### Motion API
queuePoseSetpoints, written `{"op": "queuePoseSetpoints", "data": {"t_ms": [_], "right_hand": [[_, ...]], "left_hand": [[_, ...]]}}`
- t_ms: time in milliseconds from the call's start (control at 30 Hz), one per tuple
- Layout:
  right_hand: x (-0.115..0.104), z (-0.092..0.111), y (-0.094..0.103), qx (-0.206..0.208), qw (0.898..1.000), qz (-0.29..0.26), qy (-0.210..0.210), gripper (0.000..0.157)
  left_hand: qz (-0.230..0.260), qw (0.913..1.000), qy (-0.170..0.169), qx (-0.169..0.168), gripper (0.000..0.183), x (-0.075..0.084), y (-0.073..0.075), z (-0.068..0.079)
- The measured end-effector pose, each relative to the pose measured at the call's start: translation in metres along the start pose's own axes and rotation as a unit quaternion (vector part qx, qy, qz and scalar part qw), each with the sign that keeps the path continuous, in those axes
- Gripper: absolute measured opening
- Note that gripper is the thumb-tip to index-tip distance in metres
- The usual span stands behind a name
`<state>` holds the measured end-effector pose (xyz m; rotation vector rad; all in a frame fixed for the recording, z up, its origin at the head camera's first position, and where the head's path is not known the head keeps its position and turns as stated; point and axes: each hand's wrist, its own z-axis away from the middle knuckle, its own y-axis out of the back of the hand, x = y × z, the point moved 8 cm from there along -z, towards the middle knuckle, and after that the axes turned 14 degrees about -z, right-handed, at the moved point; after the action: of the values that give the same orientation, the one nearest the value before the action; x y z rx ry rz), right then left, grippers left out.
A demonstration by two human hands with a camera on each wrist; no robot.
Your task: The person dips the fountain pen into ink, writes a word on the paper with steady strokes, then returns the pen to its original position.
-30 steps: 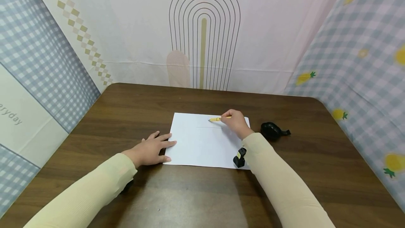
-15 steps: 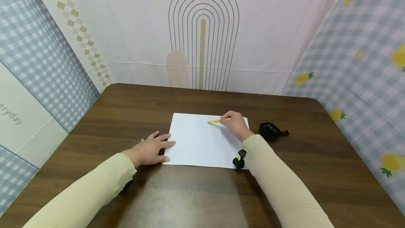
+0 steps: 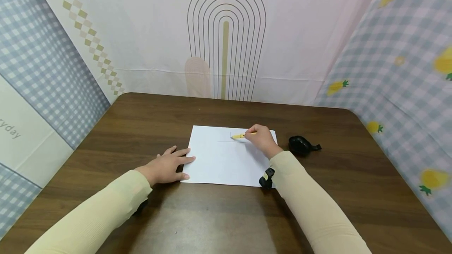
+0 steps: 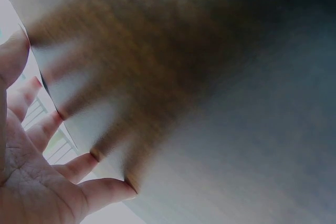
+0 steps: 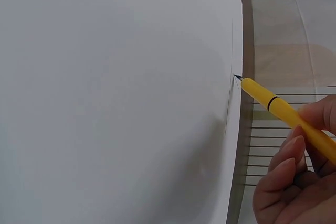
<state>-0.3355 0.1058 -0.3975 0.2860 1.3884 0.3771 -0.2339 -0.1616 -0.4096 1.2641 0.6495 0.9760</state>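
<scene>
Setting: a dark wooden table (image 3: pixel 148 124) enclosed by printed cloth walls, an arch pattern on the back panel (image 3: pixel 226 38) and pineapple-print gingham to the right.

Item 1: white sheet of paper (image 3: pixel 219 164), lying flat near the middle of the table. It carries one thin pencil-fine line running across its upper part and a short stroke rising from that line's end; the rest of the sheet is blank. By my reading the drawing is barely started, with nearly all of the sheet unmarked.

Item 2: yellow pen (image 3: pixel 243 135), tip touching the paper at the short stroke.

Item 3: right hand (image 3: pixel 262 139), fingers curled close round the pen's barrel in a writing pinch.

Item 4: left hand (image 3: pixel 168 166), fingers straight and spread, flat on the table, fingertips pressing the paper's left edge.

Item 5: small black object (image 3: pixel 300 145), on the table just right of the sheet, untouched.
</scene>
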Motion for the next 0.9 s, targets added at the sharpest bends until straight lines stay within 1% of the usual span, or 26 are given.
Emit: {"op": "queuePoseSetpoints", "data": {"t_ms": [300,533,900], "right_hand": [[0.0,0.003,0.0,-0.003,1.0,0.001,0.003,0.015],[0.001,0.006,-0.001,-0.01,1.0,0.0,0.005,0.015],[-0.003,0.011,-0.003,-0.008,1.0,0.0,0.012,0.011]], "left_hand": [[-0.006,1.0,-0.001,0.001,0.06,0.0,0.0,-0.001],[-0.012,0.9999,0.003,-0.005,0.061,-0.001,-0.002,-0.002],[-0.012,0.9999,0.004,-0.007,0.061,-0.003,-0.003,-0.003]]}}
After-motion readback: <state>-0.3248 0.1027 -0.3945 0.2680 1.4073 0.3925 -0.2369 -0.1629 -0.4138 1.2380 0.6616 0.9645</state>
